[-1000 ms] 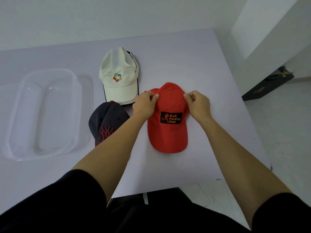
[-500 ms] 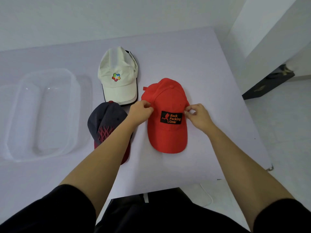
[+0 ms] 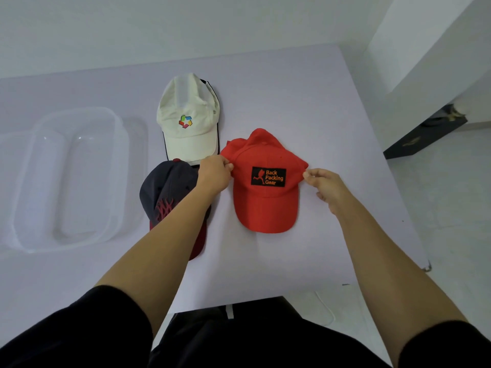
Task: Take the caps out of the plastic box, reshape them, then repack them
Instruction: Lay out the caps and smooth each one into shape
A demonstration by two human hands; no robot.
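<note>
Red cap (image 3: 265,203): flat on desk (image 3: 332,115); our left hand (image 3: 214,173) and right hand (image 3: 325,185) fingers pinch its sides. White cap (image 3: 187,123), dark cap (image 3: 167,189) beside; plastic box (image 3: 29,181) far left.

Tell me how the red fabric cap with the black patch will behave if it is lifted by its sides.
The red fabric cap probably sags: its crown already lies crumpled where the left hand and right hand pinch it. The brim looks flat and smooth, so likely stiffer. It seems light, and unlikely to roll.
</note>
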